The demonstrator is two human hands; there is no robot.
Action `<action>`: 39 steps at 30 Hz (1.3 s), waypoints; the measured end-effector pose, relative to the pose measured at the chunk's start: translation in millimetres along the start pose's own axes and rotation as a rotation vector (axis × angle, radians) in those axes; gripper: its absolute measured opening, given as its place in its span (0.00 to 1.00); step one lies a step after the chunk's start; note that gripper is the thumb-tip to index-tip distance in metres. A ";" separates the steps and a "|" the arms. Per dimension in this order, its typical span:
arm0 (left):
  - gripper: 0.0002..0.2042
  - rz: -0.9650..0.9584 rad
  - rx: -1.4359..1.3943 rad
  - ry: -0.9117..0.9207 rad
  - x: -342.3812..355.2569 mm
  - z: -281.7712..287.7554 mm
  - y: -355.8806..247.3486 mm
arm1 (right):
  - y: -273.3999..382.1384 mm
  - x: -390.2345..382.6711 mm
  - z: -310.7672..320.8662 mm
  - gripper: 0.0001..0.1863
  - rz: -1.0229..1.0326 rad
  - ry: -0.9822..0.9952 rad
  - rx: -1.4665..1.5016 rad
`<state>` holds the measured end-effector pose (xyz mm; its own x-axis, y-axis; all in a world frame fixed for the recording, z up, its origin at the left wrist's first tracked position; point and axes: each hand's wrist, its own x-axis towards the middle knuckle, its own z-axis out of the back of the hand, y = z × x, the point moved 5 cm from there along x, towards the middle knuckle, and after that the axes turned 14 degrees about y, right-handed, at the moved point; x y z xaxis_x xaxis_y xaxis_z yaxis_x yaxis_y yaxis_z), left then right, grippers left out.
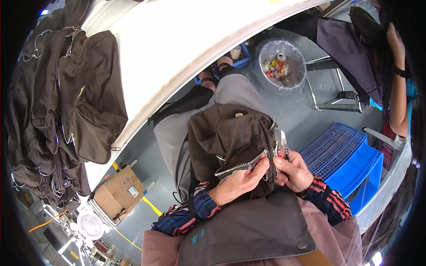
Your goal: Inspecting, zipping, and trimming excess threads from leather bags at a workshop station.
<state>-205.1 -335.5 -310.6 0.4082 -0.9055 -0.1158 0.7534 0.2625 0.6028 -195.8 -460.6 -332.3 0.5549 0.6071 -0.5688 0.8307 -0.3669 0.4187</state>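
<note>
A dark brown fabric backpack (239, 128) rests on my lap, its metal-toothed zipper (237, 168) curving across the side nearest me. My left hand (242, 182) is closed, with thumb and fingers pinching the bag's edge by the zipper. Close beside it, my right hand (295, 172) is closed around small scissors (284, 141), blades pointing up and away from me. The right thumb and fingertip also press near the zipper's end; whether they grip a thread or the cloth is too small to tell.
More brown bags (91, 88) are piled on the white table (164, 40) at left. A lined waste bin (280, 62) stands ahead, a blue plastic stool (355, 164) to the right. A cardboard box (119, 195) sits lower left. Another person's arm (399, 88) shows far right.
</note>
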 end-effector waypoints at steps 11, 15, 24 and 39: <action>0.12 0.160 -0.583 -0.127 -31.8 17.5 17.8 | 16.7 -4.2 -32.7 0.07 -0.007 0.076 -0.235; 0.13 0.196 -0.542 -0.197 -43.2 20.0 13.8 | 13.4 -3.1 -39.4 0.07 -0.015 0.115 -0.212; 0.16 0.209 -0.432 -0.191 -46.9 22.9 14.5 | 18.9 -7.2 -49.3 0.06 0.011 0.000 -0.471; 0.12 0.220 -0.902 -0.259 -48.1 22.9 17.6 | 25.2 13.2 -37.4 0.17 0.143 -0.093 -0.479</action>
<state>-223.2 -294.9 -276.2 0.5428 -0.8224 0.1702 0.8303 0.4951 -0.2560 -169.3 -435.5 -302.8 0.6811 0.5014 -0.5335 0.6442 -0.0641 0.7622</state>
